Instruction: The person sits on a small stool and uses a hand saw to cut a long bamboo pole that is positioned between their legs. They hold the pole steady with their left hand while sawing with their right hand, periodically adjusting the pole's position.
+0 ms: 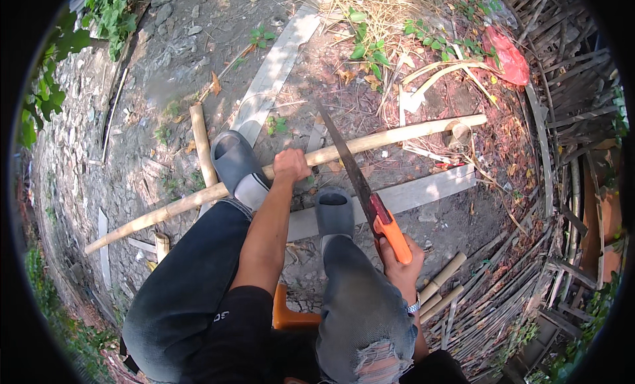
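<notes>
Behind pole (370,142), saw (360,182) in right hand (400,268)

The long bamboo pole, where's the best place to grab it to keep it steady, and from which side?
Grip the bamboo pole from above, beside the saw blade, where the left hand already clamps it. The round shaft is slim enough to wrap, and it lies across a plank.

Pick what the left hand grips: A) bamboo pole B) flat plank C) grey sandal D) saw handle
A: the left hand is closed around the bamboo pole, while the right hand holds the saw by its orange handle, blade laid across the pole.
</notes>
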Available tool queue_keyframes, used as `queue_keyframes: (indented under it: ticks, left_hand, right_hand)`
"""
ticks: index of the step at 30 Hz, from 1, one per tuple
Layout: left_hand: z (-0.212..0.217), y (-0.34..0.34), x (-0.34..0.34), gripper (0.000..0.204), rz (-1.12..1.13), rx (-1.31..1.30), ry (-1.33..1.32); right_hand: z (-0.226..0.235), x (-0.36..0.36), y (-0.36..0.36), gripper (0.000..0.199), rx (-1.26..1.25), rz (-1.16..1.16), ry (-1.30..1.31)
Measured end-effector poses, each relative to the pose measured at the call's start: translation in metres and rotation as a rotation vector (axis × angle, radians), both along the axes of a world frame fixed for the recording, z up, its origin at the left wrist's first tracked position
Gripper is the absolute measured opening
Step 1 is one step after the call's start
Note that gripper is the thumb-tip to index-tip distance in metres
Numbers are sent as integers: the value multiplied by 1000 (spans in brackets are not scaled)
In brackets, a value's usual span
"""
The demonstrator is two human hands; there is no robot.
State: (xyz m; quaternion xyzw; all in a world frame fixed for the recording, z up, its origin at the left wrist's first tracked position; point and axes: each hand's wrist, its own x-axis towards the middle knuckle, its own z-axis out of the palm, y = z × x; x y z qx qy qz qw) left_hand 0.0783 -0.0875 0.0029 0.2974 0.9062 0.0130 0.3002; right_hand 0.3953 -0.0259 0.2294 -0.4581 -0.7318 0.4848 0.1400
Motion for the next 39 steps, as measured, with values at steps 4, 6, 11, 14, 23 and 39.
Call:
queue_keyframes:
  ticks: [4, 6, 11, 14, 23, 39]
  left_hand:
    - [-7, -18, 3, 40, 2, -40, 11]
    - [-10, -12, 10, 41, -45, 24, 116]
    - [-31, -16, 27, 50, -257, 286, 426]
    - [-37, -11, 24, 57, -84, 139, 171]
    - [-50, -9, 15, 48, -51, 138, 180]
    - [-25, 6, 6, 19, -16, 201, 169]
  right_hand:
    - [56, 43, 5, 25, -109, 43, 143]
    - [48, 57, 8, 33, -191, 43, 178]
    - [0, 63, 7, 8, 72, 181, -74]
    - [-27, 65, 4, 9, 11, 145, -41]
    - [-37, 88, -12, 11, -84, 81, -43]
    - [-106, -28, 11, 9, -106, 91, 4]
